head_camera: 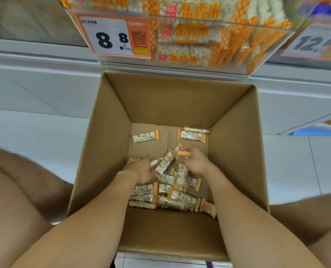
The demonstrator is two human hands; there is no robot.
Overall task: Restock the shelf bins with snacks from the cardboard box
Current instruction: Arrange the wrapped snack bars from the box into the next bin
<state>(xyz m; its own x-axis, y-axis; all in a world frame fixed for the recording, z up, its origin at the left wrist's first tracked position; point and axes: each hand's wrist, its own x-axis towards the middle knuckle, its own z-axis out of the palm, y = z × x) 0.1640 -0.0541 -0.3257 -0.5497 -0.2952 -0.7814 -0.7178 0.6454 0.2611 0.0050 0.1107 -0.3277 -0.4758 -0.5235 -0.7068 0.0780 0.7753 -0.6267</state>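
now, head view: both hands are down on the floor of the cardboard box (170,97). the right hand (194,162) has its fingers curled round a small bunch of snack packets (165,163), pinched near their orange ends. the longest one runs diagonally, near-left to far-right, with its free end pointing toward the left hand (139,170). the left hand lies palm down on the pile (172,196), fingertips among the wrappers; cannot tell whether it has closed on any. the pile sits just nearer than both hands, its packets mostly lengthwise left-right. two loose packets (145,136) lie by the far wall, axes also left-right. the shelf bin (228,21) is above and beyond the box, so the lift likely goes up and forward.
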